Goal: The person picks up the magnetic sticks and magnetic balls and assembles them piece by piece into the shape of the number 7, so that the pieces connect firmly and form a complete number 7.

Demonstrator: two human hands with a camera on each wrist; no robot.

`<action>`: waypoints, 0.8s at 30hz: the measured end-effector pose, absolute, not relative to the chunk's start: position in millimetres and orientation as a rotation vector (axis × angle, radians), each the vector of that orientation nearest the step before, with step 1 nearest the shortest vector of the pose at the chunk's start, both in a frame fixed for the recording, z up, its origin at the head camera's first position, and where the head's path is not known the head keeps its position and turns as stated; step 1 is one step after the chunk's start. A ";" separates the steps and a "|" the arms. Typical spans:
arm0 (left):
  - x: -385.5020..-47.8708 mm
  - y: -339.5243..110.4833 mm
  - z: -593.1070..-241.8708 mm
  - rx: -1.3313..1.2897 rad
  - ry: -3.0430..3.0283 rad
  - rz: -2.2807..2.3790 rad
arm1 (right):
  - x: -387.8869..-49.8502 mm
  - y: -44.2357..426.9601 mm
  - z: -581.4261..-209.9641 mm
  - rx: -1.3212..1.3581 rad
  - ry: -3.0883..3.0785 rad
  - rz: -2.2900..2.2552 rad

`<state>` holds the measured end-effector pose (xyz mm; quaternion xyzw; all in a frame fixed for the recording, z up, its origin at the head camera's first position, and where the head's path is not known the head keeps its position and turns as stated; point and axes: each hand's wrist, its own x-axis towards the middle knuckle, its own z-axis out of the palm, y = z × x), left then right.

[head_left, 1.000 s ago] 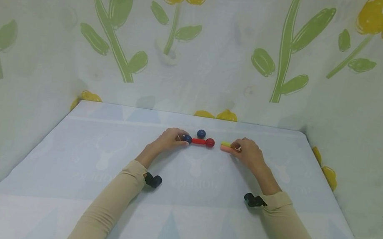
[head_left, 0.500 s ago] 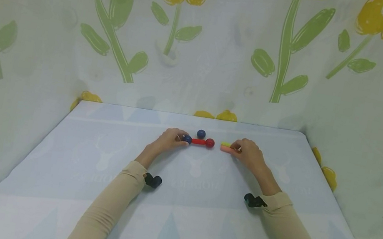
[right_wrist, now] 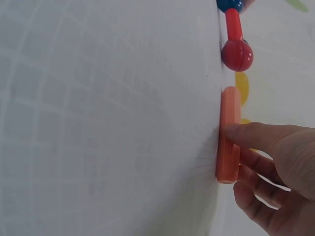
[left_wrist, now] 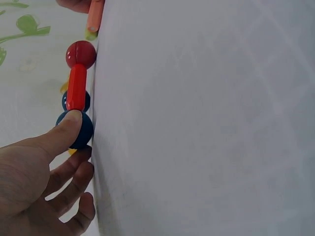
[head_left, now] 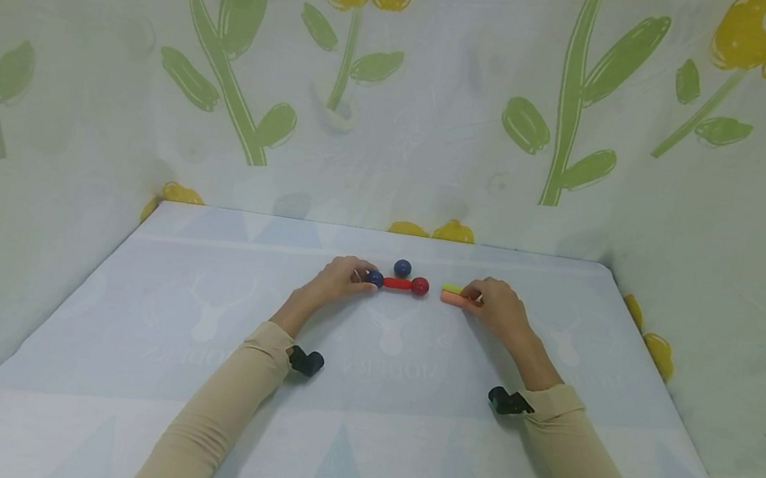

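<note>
My left hand (head_left: pixel 337 278) pinches a blue ball (left_wrist: pixel 85 132), thumb on its near side. A short red rod (head_left: pixel 397 284) runs from this ball to a red ball (head_left: pixel 420 286), forming a dumbbell shape that lies on the table. Just behind the rod sits a second blue ball (head_left: pixel 402 268). On the right, my right hand (head_left: pixel 502 308) holds an orange rod (right_wrist: pixel 229 160) with the thumb laid across it. A yellow rod (head_left: pixel 452 288) lies alongside, mostly hidden by the fingers. A small gap separates the rods from the red ball.
A pale patterned cloth covers the table (head_left: pixel 355 404). Flower-printed curtains (head_left: pixel 434 112) stand behind it and on both sides. Dark wrist cameras (head_left: pixel 306 361) sit at the sleeve cuffs, close above the cloth.
</note>
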<state>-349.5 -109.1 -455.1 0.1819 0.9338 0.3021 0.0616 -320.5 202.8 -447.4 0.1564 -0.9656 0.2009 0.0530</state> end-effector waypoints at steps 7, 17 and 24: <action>-349.4 -109.1 -454.2 0.547 2.824 0.916 | -321.1 202.8 -447.7 0.472 -2.934 0.609; -349.2 -109.0 -454.7 0.534 2.821 0.926 | -320.7 203.1 -446.8 0.470 -2.941 0.590; -349.2 -108.7 -456.1 0.526 2.837 0.914 | -319.3 203.2 -446.5 0.483 -2.931 0.595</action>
